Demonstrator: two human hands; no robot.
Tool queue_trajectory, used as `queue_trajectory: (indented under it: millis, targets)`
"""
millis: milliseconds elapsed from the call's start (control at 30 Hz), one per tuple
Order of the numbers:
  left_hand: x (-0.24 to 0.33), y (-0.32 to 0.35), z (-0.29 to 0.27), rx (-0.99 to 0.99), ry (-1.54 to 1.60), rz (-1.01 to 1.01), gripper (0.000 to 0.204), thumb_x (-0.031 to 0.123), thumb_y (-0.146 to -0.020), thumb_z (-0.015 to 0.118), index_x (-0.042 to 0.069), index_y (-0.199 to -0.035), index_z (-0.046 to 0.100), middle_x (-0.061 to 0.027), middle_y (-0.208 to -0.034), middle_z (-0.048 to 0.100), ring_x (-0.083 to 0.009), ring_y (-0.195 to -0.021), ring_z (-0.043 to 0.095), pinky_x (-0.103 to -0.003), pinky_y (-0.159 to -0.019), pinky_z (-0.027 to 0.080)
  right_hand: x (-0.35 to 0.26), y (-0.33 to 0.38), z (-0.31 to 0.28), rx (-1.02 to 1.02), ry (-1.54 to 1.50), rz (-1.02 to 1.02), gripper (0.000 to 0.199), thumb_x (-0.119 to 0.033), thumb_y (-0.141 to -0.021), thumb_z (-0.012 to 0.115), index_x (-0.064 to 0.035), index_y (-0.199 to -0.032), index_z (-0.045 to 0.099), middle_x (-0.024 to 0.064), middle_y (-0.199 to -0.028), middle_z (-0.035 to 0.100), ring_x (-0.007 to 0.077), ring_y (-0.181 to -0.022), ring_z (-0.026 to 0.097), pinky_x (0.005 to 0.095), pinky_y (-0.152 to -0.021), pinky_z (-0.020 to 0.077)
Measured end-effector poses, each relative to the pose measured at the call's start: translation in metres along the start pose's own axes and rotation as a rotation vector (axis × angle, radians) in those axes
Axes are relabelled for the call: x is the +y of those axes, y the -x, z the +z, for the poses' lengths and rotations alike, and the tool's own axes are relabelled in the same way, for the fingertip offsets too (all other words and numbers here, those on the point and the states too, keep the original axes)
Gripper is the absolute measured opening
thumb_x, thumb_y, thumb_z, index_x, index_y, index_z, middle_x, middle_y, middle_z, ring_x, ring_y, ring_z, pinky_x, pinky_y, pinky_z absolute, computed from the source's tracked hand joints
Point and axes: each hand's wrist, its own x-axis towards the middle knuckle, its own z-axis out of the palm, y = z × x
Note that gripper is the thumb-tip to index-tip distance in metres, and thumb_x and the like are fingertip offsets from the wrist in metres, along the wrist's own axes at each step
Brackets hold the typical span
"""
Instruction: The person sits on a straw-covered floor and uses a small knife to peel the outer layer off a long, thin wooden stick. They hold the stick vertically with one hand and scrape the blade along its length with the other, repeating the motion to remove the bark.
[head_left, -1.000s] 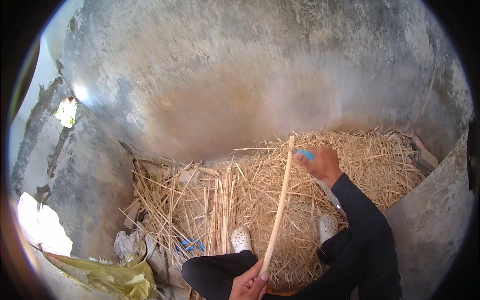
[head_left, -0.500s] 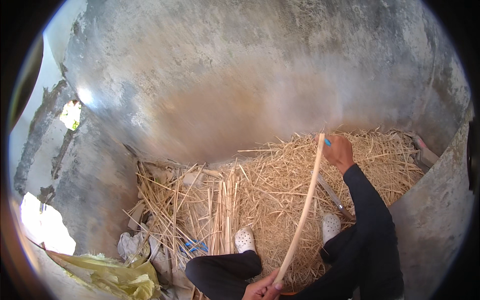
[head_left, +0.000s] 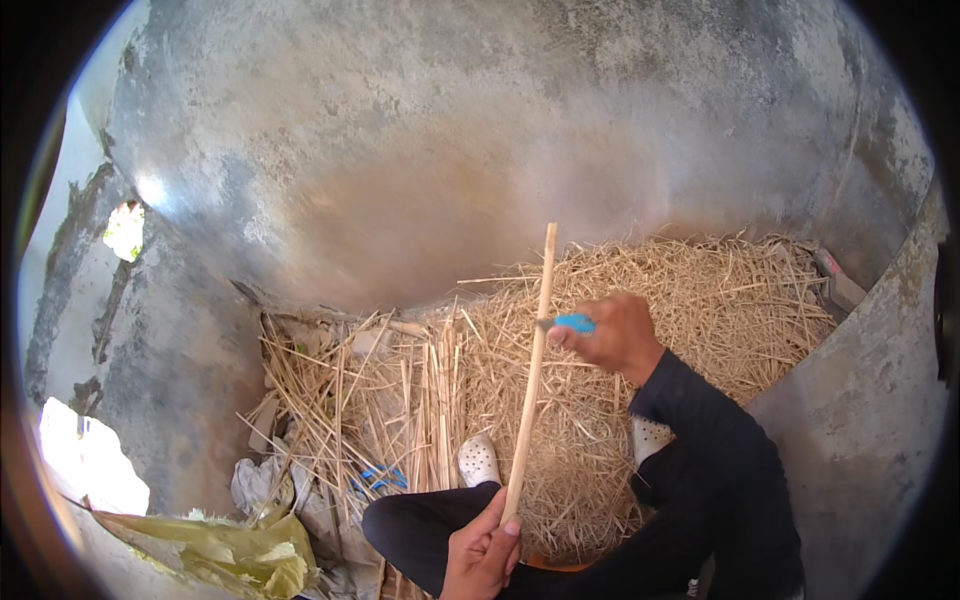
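My left hand [head_left: 482, 556] is closed around the near end of a long, pale bamboo strip [head_left: 526, 420], which slants up and away from me over the straw. My right hand [head_left: 618, 338] grips a knife with a blue handle [head_left: 575, 323]; its short dark blade meets the right side of the strip's upper part. Whether the blade bites into the strip cannot be made out. The strip's far end sticks out beyond the knife, in front of the wall.
Shavings [head_left: 700, 290] cover the floor around my white clogs [head_left: 479, 461]. Long split strips [head_left: 430, 400] lie to the left, beside a blue object [head_left: 382, 480] and yellowish plastic sheeting [head_left: 240, 552]. A grey wall [head_left: 450, 150] rises at the back.
My right hand has come down along the strip towards me and to the left with the knife. The strip has swung left and stands straighter. My left hand has shifted left and slightly up.
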Motion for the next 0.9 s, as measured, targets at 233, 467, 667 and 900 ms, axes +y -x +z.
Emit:
queue_trajectory:
  millis: [233, 467, 667, 900]
  targets:
    - [-0.002, 0.000, -0.004, 0.044, -0.016, 0.031, 0.048, 0.023, -0.096, 0.055, 0.002, -0.138, 0.045, 0.0073, -0.060, 0.045, 0.0000, -0.046, 0.034, -0.017, -0.039, 0.025, -0.031, 0.020, 0.018, -0.033, -0.054, -0.211, 0.075, -0.082, -0.076, 0.045, -0.0126, -0.049, 0.056, 0.0008, -0.039, 0.043, 0.0173, -0.032, 0.043, 0.0348, -0.035, 0.0337]
    - [-0.003, -0.001, 0.001, 0.013, 0.121, 0.000, 0.048, 0.023, -0.097, 0.052, 0.000, -0.138, 0.043, 0.0069, -0.057, 0.041, -0.0011, -0.045, 0.032, -0.016, -0.038, 0.023, -0.011, 0.018, 0.019, -0.097, -0.049, -0.097, 0.071, -0.077, -0.079, 0.047, -0.0123, -0.056, 0.062, 0.0039, -0.041, 0.048, 0.0193, -0.036, 0.049, 0.0343, -0.038, 0.0385]
    - [-0.001, -0.004, -0.002, -0.076, 0.187, -0.051, 0.048, 0.020, -0.098, 0.048, -0.003, -0.140, 0.037, 0.0057, -0.056, 0.039, -0.0022, -0.043, 0.032, -0.016, -0.037, 0.025, 0.002, -0.003, 0.006, -0.043, -0.026, -0.008, 0.071, -0.078, -0.078, 0.047, -0.0123, -0.052, 0.058, 0.0042, -0.040, 0.048, 0.0188, -0.034, 0.050, 0.0346, -0.037, 0.0388]
    - [-0.008, 0.000, -0.011, -0.080, 0.354, -0.008, 0.053, 0.018, -0.096, 0.053, -0.007, -0.139, 0.035, 0.0037, -0.068, 0.043, -0.0025, -0.047, 0.033, -0.015, -0.044, 0.027, -0.031, 0.015, 0.018, -0.047, -0.037, -0.257, 0.073, -0.080, -0.077, 0.046, -0.0123, -0.052, 0.058, 0.0037, -0.043, 0.049, 0.0181, -0.036, 0.049, 0.0343, -0.037, 0.0377]
